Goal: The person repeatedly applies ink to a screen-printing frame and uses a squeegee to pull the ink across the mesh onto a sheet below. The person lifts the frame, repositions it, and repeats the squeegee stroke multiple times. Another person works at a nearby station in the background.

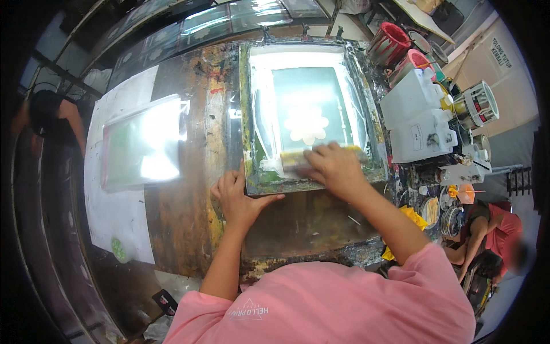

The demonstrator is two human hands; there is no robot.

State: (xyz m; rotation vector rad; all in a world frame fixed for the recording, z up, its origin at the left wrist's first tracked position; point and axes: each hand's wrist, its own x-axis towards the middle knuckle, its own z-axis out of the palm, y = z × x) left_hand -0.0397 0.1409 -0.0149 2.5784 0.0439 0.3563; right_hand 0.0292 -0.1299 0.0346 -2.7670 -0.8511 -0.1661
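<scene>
A screen printing frame (247, 120) lies on the stained worktable (189, 229), with a pale flower shape (306, 125) showing in its mesh. My right hand (338, 169) is closed around a squeegee (292, 159) near the frame's near end; the hand is slightly blurred. White ink streaks the mesh beside the squeegee. My left hand (236, 198) rests at the frame's near left corner, fingers spread, the thumb lying along the near edge. To its left, a stack of clear plastic sheets (129, 146) lies on white paper.
White jerrycans (415, 137) and paint-stained cans (389, 43) crowd the right side. A green round lid-like thing (118, 250) sits at the lower left. Clamps (305, 31) stand at the frame's far edge. One person (495, 229) is at the right, another (54, 114) at the left.
</scene>
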